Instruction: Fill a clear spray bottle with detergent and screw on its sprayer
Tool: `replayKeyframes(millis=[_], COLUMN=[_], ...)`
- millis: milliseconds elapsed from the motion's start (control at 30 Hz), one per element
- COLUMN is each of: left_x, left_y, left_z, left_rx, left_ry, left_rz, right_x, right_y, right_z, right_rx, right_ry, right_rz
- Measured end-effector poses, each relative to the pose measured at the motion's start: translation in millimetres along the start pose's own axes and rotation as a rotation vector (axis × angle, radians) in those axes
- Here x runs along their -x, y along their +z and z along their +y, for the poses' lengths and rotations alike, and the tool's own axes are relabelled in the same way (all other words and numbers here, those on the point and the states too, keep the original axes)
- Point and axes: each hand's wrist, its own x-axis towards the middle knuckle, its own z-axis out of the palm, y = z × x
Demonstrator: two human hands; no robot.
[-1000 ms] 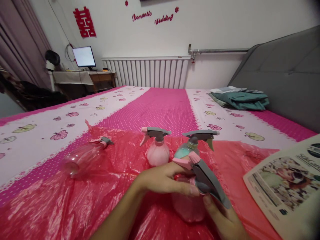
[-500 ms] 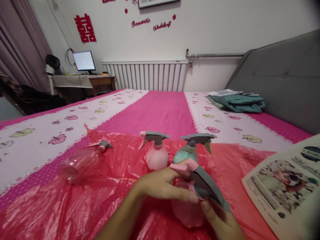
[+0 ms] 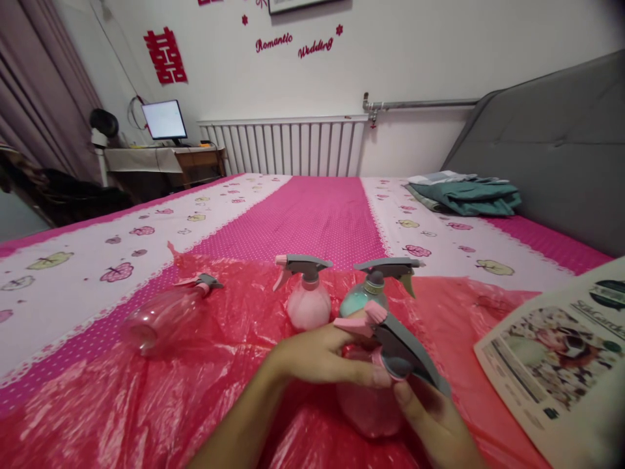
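Observation:
A pink spray bottle [image 3: 368,407] with a grey and pink trigger head stands tilted close in front of me. My left hand [image 3: 322,358] wraps around its neck from the left, thumb against the pink collar. From the right, my right hand [image 3: 430,407] grips the collar too, its thumb just below the grey head; its other fingers are hidden behind the bottle. Just beyond my hands are a second pink spray bottle [image 3: 309,305] and a green one [image 3: 361,299], both upright. A clear pink spray bottle [image 3: 166,316] lies on its side at the left.
Red plastic sheeting [image 3: 209,384] covers the near part of the bed [image 3: 312,208]. A printed paper bag [image 3: 551,365] is at the right edge. Folded green cloth [image 3: 469,195] lies by the grey headboard [image 3: 547,143]. A desk with a monitor [image 3: 165,120] stands at the back left.
Both hands keep hold of the pink bottle, whose trigger head has shifted slightly and stands a little more upright. The other bottles stay in place; the view has moved a little.

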Motion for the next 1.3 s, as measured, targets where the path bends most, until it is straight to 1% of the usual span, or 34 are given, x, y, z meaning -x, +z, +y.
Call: replayKeyframes(millis=[100,167,233,333,367,433,500,567,633,700,767,867,1000,1067,1133,1300], left_x=[1.1,-0.2,-3.5,-10.8,-13.0,-16.2,-17.2,-16.7,-15.7,-15.1,-14.9,-15.0,-14.9,-14.7,-14.3,-13.7], left_y=[-0.2,-0.8,-1.6,-2.8,-3.0,-2.8,-1.8,-0.4,0.7,1.1,1.1,0.4,-1.5,-2.8,-4.1,-5.7], left_z=[-2.9,-4.7,-5.4,-4.2,-3.6,-2.6,-2.0,-2.2,-3.6,-5.9,-8.3,-8.4,-3.0,-1.5,-1.6,-2.3], left_rx=[-0.005,-0.013,-0.025,-0.087,-0.121,-0.183,-0.201,-0.152,-0.107,-0.097,-0.082,-0.055,-0.144,-0.181,-0.194,-0.212], left_ry=[-0.021,-0.003,0.064,0.22,0.266,0.314,0.296,0.245,0.222,0.229,0.234,0.208,0.164,0.172,0.181,0.226], left_rz=[0.004,0.007,-0.002,-0.07,-0.083,-0.055,-0.004,0.02,0.011,-0.005,-0.025,-0.03,-0.005,0.002,0.009,0.021], right_x=[2.3,4.5,6.4,7.2,6.7,4.9,3.5,3.6,5.1,6.6,6.5,3.5,0.7,0.8,0.7,-1.8], right_y=[-0.3,0.1,0.8,0.4,-0.3,-2.3,-4.2,-5.1,-5.1,-4.8,-4.6,-4.9,-5.5,-5.7,-5.6,-5.1], right_z=[0.8,2.3,4.3,7.0,7.9,9.8,12.1,14.4,15.6,14.5,11.0,4.2,-1.9,-4.5,-7.7,-12.4], right_rx=[-0.009,-0.003,0.0,-0.013,-0.017,-0.025,-0.033,-0.046,-0.054,-0.063,-0.082,-0.116,-0.101,-0.089,-0.088,-0.112], right_ry=[0.075,0.087,0.088,0.093,0.093,0.078,0.059,0.057,0.072,0.09,0.094,0.056,0.107,0.137,0.138,0.078], right_rz=[0.009,0.021,0.048,0.096,0.092,0.03,-0.039,-0.046,-0.018,-0.02,-0.05,-0.091,-0.079,-0.072,-0.089,-0.133])
